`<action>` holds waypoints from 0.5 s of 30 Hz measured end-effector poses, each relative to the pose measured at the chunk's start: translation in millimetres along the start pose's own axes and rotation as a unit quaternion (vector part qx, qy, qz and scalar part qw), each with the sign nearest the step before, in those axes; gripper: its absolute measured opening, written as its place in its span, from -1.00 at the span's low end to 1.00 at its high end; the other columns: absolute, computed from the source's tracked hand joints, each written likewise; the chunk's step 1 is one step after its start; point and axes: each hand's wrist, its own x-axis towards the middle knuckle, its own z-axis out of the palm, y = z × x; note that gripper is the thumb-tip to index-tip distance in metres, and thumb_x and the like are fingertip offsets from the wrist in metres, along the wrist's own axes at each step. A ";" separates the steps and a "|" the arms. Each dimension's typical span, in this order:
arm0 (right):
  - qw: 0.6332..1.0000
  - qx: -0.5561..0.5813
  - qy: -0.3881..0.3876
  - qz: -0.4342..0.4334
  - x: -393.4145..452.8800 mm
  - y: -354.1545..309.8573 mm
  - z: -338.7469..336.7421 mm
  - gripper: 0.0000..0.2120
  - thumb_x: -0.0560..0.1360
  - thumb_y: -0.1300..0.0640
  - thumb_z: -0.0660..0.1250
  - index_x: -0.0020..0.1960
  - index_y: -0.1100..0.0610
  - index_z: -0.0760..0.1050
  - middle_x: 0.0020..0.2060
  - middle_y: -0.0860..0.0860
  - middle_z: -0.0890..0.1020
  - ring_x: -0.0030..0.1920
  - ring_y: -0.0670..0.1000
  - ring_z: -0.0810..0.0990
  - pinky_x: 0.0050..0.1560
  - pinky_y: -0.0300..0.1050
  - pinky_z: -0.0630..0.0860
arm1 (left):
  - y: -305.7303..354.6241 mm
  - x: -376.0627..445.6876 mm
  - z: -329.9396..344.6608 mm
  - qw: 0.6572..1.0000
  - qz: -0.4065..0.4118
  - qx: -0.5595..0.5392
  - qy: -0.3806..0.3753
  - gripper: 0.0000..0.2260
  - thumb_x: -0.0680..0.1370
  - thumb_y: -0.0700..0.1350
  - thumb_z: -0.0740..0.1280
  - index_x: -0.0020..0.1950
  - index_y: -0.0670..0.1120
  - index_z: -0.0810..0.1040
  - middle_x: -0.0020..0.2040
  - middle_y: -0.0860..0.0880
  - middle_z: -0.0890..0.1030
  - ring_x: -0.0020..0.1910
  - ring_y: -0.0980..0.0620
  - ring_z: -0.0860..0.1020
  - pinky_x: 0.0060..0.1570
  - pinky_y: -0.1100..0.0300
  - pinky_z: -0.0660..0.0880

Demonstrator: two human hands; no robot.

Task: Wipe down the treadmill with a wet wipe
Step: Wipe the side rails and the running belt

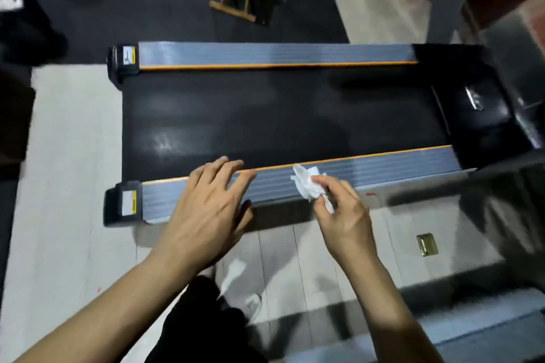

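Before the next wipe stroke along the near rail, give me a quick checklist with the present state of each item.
1. Wipe in the right hand: ok, pinched at the fingertips, crumpled.
2. Wipe touching the near rail: cannot tell; it hangs over the rail, contact unclear.
3. Left hand out of the stroke path: not ok if wiping leftward; it lies open over the same rail.
4. Rail to the right of the wipe free of objects: ok.
5. Wipe still wet: cannot tell.
6. Belt bare of objects: ok.
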 end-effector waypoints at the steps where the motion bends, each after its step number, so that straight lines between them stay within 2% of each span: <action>1: 1.000 0.000 -0.004 0.000 4.9 9.5 9.8 -0.66 0.51 0.30 0.35 0.21 0.01 0.60 0.10 -0.12 0.62 0.09 -0.04 0.57 0.10 -0.14 0.50 | -1.4 3.4 14.7 1.000 -0.006 -0.004 -0.005 -0.52 0.56 0.09 0.11 0.38 -0.09 0.52 0.36 -0.15 0.53 0.41 -0.23 0.45 0.36 -0.11 0.35; 5: 1.000 0.000 -0.022 -0.008 33.1 54.9 60.6 -0.66 0.53 0.28 0.34 0.25 0.00 0.58 0.20 -0.12 0.60 0.21 -0.09 0.54 0.22 -0.15 0.50 | -13.6 29.7 85.4 0.999 -0.030 -0.013 -0.016 -0.53 0.55 0.06 0.12 0.34 -0.11 0.55 0.34 -0.17 0.55 0.39 -0.25 0.46 0.34 -0.08 0.29; 7: 0.999 -0.007 -0.032 -0.016 53.3 85.2 89.7 -0.66 0.55 0.27 0.33 0.27 0.00 0.57 0.22 -0.12 0.59 0.25 -0.09 0.53 0.26 -0.09 0.51 | -18.3 47.2 125.7 0.999 -0.030 -0.019 -0.020 -0.54 0.54 0.04 0.13 0.34 -0.11 0.55 0.33 -0.18 0.55 0.41 -0.25 0.45 0.33 -0.10 0.30; 9: 0.999 -0.003 -0.030 -0.025 72.8 115.2 115.8 -0.66 0.55 0.27 0.33 0.28 0.01 0.57 0.23 -0.11 0.58 0.25 -0.08 0.53 0.27 -0.05 0.51 | -22.5 66.3 163.0 0.999 -0.030 -0.030 -0.025 -0.53 0.53 0.04 0.13 0.35 -0.11 0.54 0.35 -0.18 0.54 0.42 -0.24 0.44 0.35 -0.11 0.30; 12: 1.000 0.002 -0.018 -0.024 102.5 163.9 150.1 -0.66 0.57 0.26 0.31 0.29 0.00 0.56 0.24 -0.11 0.57 0.26 -0.09 0.53 0.26 -0.11 0.51 | -24.6 97.2 219.5 0.999 -0.026 -0.032 -0.020 -0.53 0.55 0.04 0.13 0.38 -0.10 0.52 0.39 -0.18 0.51 0.45 -0.24 0.41 0.39 -0.13 0.34; 15: 0.999 -0.004 -0.003 -0.040 124.8 219.5 181.7 -0.65 0.55 0.28 0.30 0.29 0.02 0.56 0.25 -0.08 0.58 0.26 -0.04 0.54 0.25 -0.08 0.51 | -25.4 124.6 279.4 0.999 -0.019 -0.027 -0.017 -0.57 0.56 0.01 0.21 0.39 -0.11 0.50 0.42 -0.18 0.48 0.46 -0.24 0.39 0.42 -0.16 0.35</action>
